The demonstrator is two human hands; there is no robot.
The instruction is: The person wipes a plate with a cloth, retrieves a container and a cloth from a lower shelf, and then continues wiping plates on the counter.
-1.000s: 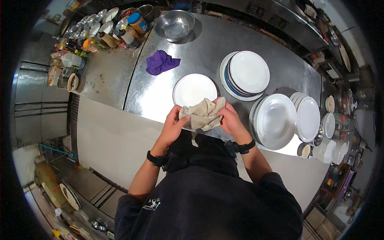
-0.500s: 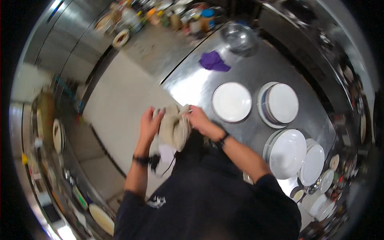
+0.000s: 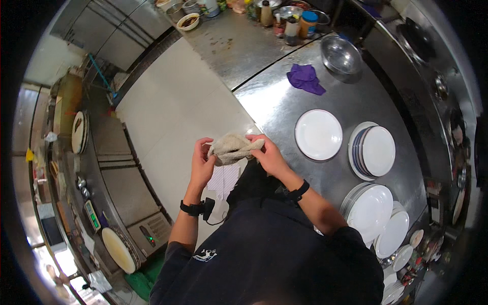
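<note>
A crumpled beige cloth [image 3: 231, 149] hangs in the air in front of me, beside the steel table. My left hand [image 3: 202, 160] grips its left side, thumb on the near face. On the opposite side, my right hand [image 3: 266, 154] pinches a folded edge between thumb and fingers. Closest to the right hand is a white plate [image 3: 318, 134] lying on the steel table [image 3: 284, 122]. Beyond that plate lies a bunched purple cloth [image 3: 305, 79], touched by neither hand.
Stacked plates [image 3: 378, 151] and larger white dishes [image 3: 370, 213] fill the table's right side. A metal bowl [image 3: 340, 54] stands at the back, near bottles and jars [image 3: 291, 30]. Pale floor [image 3: 178, 101] lies to the left, then a counter with round boards [image 3: 119, 249].
The beige cloth has gone from a hanging bundle to a wider, flatter fold between my hands. My view has shifted, so the table things sit farther right.
</note>
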